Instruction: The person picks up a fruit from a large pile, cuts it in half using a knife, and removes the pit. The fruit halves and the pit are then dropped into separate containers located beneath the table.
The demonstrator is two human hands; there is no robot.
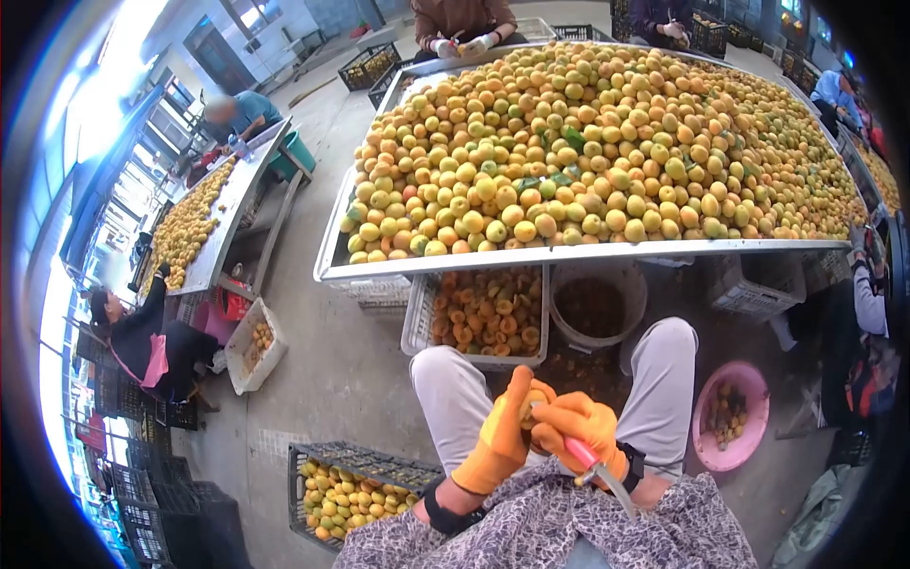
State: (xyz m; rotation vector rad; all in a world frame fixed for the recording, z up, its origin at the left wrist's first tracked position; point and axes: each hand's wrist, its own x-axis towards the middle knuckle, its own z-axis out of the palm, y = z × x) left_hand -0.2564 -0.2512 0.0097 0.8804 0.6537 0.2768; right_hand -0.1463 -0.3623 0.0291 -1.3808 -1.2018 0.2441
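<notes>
Both my hands wear orange gloves and meet over my lap. My left hand is closed around a yellow apricot, mostly hidden by the fingers. My right hand grips a knife with a red handle, its curved blade pointing down toward my patterned apron; the right fingertips press at the apricot. Just beyond my knees, a white crate holds halved, pitted apricots. Beside it stands a pale bucket with dark contents. Above them is a metal-edged table heaped with whole apricots.
A black crate of whole apricots sits at my left, and a pink basin with some fruit at my right. Several people work around, one person at a second table on the left. Another person sits across the heap.
</notes>
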